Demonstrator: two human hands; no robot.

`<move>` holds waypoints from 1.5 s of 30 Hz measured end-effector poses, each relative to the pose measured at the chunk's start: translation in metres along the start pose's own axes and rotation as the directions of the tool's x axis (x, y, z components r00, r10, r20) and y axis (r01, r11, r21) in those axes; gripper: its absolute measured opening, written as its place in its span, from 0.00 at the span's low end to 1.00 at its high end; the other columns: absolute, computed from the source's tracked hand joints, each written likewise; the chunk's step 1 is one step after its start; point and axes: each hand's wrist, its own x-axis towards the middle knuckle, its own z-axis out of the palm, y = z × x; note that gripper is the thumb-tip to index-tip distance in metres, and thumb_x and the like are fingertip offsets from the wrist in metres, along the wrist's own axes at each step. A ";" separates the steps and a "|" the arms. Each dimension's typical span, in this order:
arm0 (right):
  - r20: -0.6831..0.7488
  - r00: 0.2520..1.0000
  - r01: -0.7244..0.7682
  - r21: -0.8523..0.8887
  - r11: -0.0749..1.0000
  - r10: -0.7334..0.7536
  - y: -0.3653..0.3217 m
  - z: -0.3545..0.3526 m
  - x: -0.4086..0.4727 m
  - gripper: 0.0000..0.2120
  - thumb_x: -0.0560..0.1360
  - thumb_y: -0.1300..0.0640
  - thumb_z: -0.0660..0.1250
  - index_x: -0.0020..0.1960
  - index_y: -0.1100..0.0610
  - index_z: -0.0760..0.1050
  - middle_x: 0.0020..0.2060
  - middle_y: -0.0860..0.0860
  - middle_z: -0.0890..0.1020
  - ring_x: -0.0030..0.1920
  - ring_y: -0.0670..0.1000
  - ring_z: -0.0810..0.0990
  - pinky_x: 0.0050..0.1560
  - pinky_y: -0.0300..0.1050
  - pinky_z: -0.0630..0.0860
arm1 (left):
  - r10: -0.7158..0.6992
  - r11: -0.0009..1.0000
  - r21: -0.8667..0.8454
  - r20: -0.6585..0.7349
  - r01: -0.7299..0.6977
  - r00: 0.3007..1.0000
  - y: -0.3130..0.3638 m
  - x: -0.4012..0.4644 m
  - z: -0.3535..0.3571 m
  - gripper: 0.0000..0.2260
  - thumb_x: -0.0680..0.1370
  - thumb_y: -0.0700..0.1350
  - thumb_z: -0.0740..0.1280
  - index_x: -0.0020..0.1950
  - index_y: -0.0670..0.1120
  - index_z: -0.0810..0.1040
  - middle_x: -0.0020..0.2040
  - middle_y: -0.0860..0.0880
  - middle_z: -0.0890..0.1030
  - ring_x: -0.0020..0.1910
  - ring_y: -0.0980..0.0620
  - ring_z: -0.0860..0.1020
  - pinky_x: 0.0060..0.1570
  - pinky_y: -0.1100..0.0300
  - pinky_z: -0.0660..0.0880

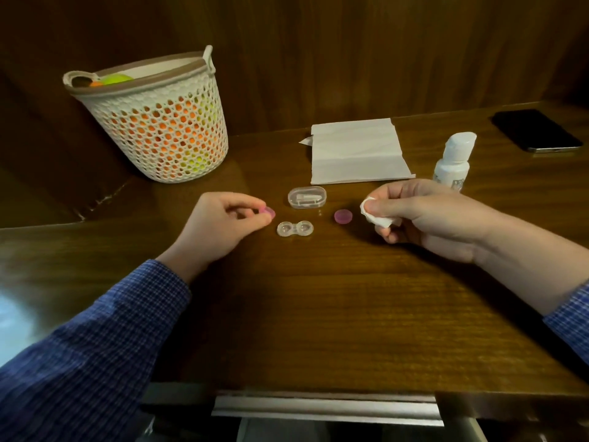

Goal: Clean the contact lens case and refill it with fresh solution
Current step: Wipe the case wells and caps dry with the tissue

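Note:
The clear two-well lens case (295, 229) lies open on the wooden table, both wells uncovered. My left hand (223, 226) pinches one pink cap (269, 212) just left of the case. A second pink cap (343, 216) lies on the table to the case's right. My right hand (424, 218) grips a crumpled white tissue (376, 215) beside that cap. The white solution bottle (454, 161) stands behind my right hand, its lid closed.
A clear oval box (307, 197) sits just behind the case. A flat white tissue (358, 150) lies further back. A white mesh basket (159, 122) with orange and green items stands at the back left. A dark phone (537, 130) lies at the far right.

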 end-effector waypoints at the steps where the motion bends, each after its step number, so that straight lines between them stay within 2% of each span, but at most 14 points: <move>1: 0.013 1.000 0.007 -0.011 1.000 -0.007 0.000 0.000 0.000 0.05 0.78 0.56 0.71 0.49 0.58 0.83 0.34 0.54 0.82 0.34 0.47 0.78 0.37 0.42 0.75 | 0.002 0.998 0.058 -0.001 -0.002 1.000 -0.001 0.002 0.001 0.09 0.75 0.48 0.76 0.55 0.54 0.87 0.46 0.52 0.88 0.38 0.54 0.82 0.36 0.63 0.79; 3: 0.029 0.999 0.016 -0.031 0.999 -0.015 0.001 -0.001 0.000 0.04 0.78 0.57 0.71 0.48 0.57 0.83 0.34 0.54 0.82 0.34 0.47 0.78 0.38 0.43 0.75 | 0.007 0.987 0.159 -0.021 -0.003 1.000 0.001 0.006 0.005 0.10 0.76 0.51 0.76 0.56 0.55 0.86 0.47 0.54 0.85 0.39 0.56 0.81 0.35 0.63 0.77; 7: 0.015 1.000 0.018 -0.022 1.000 -0.018 0.004 -0.004 0.002 0.06 0.78 0.57 0.71 0.50 0.59 0.83 0.34 0.54 0.82 0.33 0.47 0.79 0.38 0.42 0.77 | -0.009 0.983 0.181 -0.005 0.010 1.000 0.001 0.011 0.011 0.10 0.76 0.51 0.76 0.58 0.53 0.86 0.43 0.52 0.82 0.26 0.65 0.74 0.24 0.72 0.68; 11: -0.010 0.997 0.071 -0.013 0.997 -0.071 0.006 -0.004 0.005 0.06 0.80 0.59 0.69 0.53 0.60 0.81 0.40 0.54 0.87 0.35 0.47 0.83 0.35 0.39 0.80 | -0.024 0.977 0.212 -0.014 0.026 1.000 0.006 0.011 0.007 0.15 0.76 0.53 0.76 0.61 0.53 0.83 0.46 0.53 0.81 0.31 0.59 0.74 0.25 0.72 0.67; 16: -0.200 0.967 0.104 -0.243 0.965 -0.155 0.009 0.004 0.018 0.06 0.83 0.60 0.62 0.55 0.54 0.77 0.42 0.54 0.83 0.37 0.49 0.81 0.38 0.42 0.80 | 0.153 0.984 0.111 -0.164 -0.135 0.975 0.022 -0.003 0.018 0.11 0.78 0.40 0.74 0.57 0.53 0.82 0.42 0.54 0.79 0.32 0.64 0.76 0.29 0.73 0.71; 19: -0.199 0.947 0.109 -0.541 0.834 -0.253 0.009 0.012 0.028 0.05 0.81 0.49 0.62 0.54 0.46 0.76 0.45 0.49 0.82 0.46 0.49 0.81 0.45 0.45 0.79 | 0.305 0.949 0.100 -0.058 -0.299 0.950 0.039 -0.012 0.038 0.14 0.78 0.38 0.73 0.56 0.55 0.82 0.43 0.55 0.79 0.37 0.61 0.77 0.37 0.67 0.77; 23: -0.122 0.953 0.064 -0.815 0.576 -0.278 0.009 0.021 0.037 0.21 0.75 0.37 0.70 0.62 0.47 0.77 0.53 0.44 0.81 0.52 0.47 0.80 0.47 0.42 0.77 | 0.387 0.922 0.058 -0.093 -0.383 0.917 0.054 -0.010 0.053 0.11 0.79 0.37 0.71 0.55 0.52 0.84 0.43 0.57 0.79 0.38 0.59 0.77 0.37 0.67 0.76; 26: -0.113 0.941 0.070 -0.858 0.509 -0.320 0.011 0.024 0.041 0.16 0.75 0.38 0.70 0.58 0.45 0.80 0.53 0.44 0.83 0.51 0.46 0.80 0.47 0.42 0.79 | 0.291 0.951 -0.069 -0.130 -0.301 0.948 0.053 -0.007 0.055 0.12 0.79 0.36 0.70 0.53 0.54 0.83 0.39 0.57 0.79 0.34 0.60 0.76 0.33 0.70 0.74; 29: -0.080 0.936 0.119 -0.842 0.526 -0.341 0.011 0.023 0.039 0.11 0.75 0.38 0.71 0.52 0.43 0.81 0.50 0.41 0.83 0.51 0.45 0.80 0.48 0.42 0.79 | 0.271 0.955 -0.095 -0.114 -0.282 0.956 0.050 -0.008 0.051 0.11 0.80 0.37 0.70 0.53 0.54 0.84 0.36 0.55 0.79 0.32 0.56 0.75 0.32 0.66 0.75; 31: -0.044 0.917 0.205 -0.803 0.560 -0.397 0.010 0.023 0.035 0.09 0.75 0.38 0.71 0.49 0.41 0.81 0.47 0.37 0.82 0.50 0.42 0.79 0.46 0.36 0.75 | 0.235 0.961 -0.126 -0.096 -0.246 0.967 0.052 -0.008 0.048 0.10 0.81 0.38 0.70 0.53 0.54 0.83 0.35 0.55 0.80 0.31 0.58 0.76 0.31 0.68 0.74; 35: -0.030 0.781 0.457 -0.652 0.605 -0.624 0.002 0.031 0.018 0.06 0.74 0.39 0.71 0.49 0.36 0.79 0.45 0.32 0.83 0.52 0.33 0.79 0.49 0.23 0.71 | -0.045 0.930 -0.358 0.106 0.081 0.993 0.066 -0.012 0.046 0.06 0.83 0.43 0.67 0.56 0.50 0.83 0.36 0.54 0.84 0.32 0.58 0.78 0.33 0.63 0.74; 39: -0.018 0.708 0.588 -0.537 0.605 -0.706 0.001 0.035 0.010 0.07 0.75 0.46 0.74 0.53 0.43 0.82 0.45 0.31 0.84 0.50 0.35 0.81 0.50 0.25 0.71 | -0.122 0.702 -0.582 0.469 0.410 0.875 0.082 -0.015 0.045 0.17 0.83 0.48 0.62 0.62 0.36 0.78 0.37 0.43 0.81 0.31 0.51 0.76 0.29 0.59 0.73; 42: 0.009 0.707 0.613 -0.506 0.606 -0.708 0.001 0.037 0.007 0.08 0.75 0.48 0.74 0.54 0.47 0.83 0.45 0.34 0.85 0.50 0.37 0.82 0.50 0.27 0.73 | -0.028 0.668 -0.600 0.570 0.440 0.821 0.083 -0.018 0.044 0.25 0.77 0.54 0.63 0.64 0.36 0.77 0.37 0.46 0.79 0.32 0.53 0.74 0.31 0.60 0.72; 45: 0.030 0.703 0.634 -0.482 0.605 -0.711 -0.001 0.038 0.004 0.08 0.75 0.49 0.74 0.54 0.47 0.83 0.44 0.33 0.84 0.48 0.38 0.83 0.48 0.27 0.74 | 0.041 0.618 -0.631 0.622 0.469 0.782 0.078 -0.019 0.042 0.25 0.79 0.54 0.63 0.68 0.38 0.75 0.40 0.48 0.76 0.34 0.54 0.73 0.35 0.59 0.70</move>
